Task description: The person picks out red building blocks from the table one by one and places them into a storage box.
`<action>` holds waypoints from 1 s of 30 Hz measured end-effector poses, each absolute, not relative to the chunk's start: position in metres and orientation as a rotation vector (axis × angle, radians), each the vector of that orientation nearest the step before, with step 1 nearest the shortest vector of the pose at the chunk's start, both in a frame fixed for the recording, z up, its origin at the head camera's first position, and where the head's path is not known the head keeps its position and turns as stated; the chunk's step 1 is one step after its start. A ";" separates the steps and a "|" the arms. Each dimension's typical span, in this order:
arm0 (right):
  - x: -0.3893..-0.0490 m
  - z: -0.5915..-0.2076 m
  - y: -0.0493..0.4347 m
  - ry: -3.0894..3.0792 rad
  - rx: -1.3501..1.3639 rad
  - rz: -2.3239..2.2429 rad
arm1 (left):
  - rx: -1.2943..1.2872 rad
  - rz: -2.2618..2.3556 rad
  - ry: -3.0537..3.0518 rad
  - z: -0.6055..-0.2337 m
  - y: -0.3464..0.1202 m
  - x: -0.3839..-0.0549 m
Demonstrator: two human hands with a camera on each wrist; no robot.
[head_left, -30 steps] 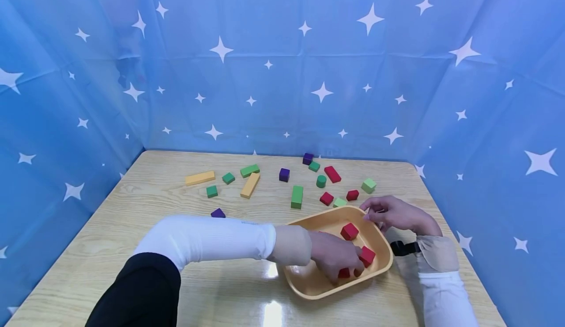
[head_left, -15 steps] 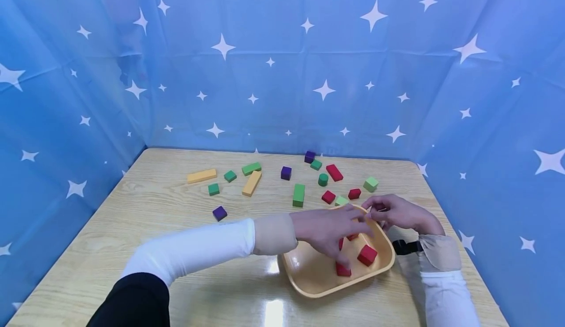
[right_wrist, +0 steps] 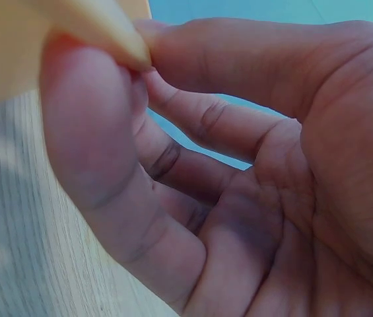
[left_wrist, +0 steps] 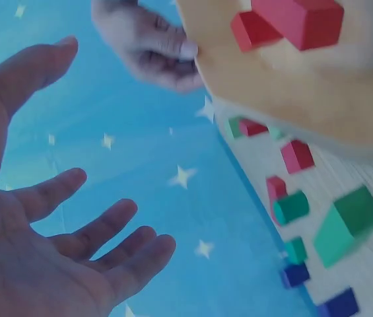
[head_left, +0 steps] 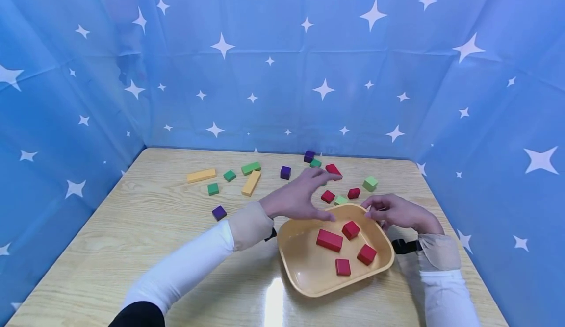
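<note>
The left hand (head_left: 304,194) is held raised above the far left part of the rim of the yellow plastic tray (head_left: 304,270), with the left forearm (head_left: 187,270) stretched diagonally forward past the tray's left side. Its fingers (left_wrist: 110,226) are loosely spread and slightly bent, its thumb (left_wrist: 31,69) is set wide of them, and nothing is held. By the right hand (head_left: 399,214), the tray is gripped at its far right corner, the rim being pinched between the thumb and a curled index finger (right_wrist: 97,145). The right forearm (head_left: 448,292) is brought up along the tray's right side, and the hand is turned inward toward the rim.

Inside the tray, a red rectangular block (head_left: 329,240) and three smaller red blocks (head_left: 367,254) are laid apart from one another. On the tabletop (head_left: 101,248), a light green block (head_left: 341,200) is seen just beyond the tray's far rim, and a pale green cube (head_left: 370,183) farther beyond. A purple cube (head_left: 218,213) is placed well to the tray's left.
</note>
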State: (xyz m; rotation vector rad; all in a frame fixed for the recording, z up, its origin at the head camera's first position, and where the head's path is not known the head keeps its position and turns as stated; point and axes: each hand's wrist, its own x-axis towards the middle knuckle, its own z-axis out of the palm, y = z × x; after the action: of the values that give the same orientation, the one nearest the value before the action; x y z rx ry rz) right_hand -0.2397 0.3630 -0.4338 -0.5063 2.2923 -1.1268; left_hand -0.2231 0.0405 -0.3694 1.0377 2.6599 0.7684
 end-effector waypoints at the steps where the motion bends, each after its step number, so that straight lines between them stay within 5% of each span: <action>1: -0.240 -0.434 0.363 2.290 -0.503 -1.130 | 1.002 0.804 2.673 -0.371 0.035 -0.225; 30: -0.237 -0.433 0.362 2.298 -0.503 -1.129 | 0.377 1.380 2.339 -0.444 -0.054 -0.198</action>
State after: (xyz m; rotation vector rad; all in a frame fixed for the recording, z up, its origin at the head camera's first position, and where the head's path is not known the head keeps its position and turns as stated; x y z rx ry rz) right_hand -0.2373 0.3623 -0.4330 -0.5034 2.2980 -1.1291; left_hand -0.1985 -0.0539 -0.4444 0.3769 2.3390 1.3799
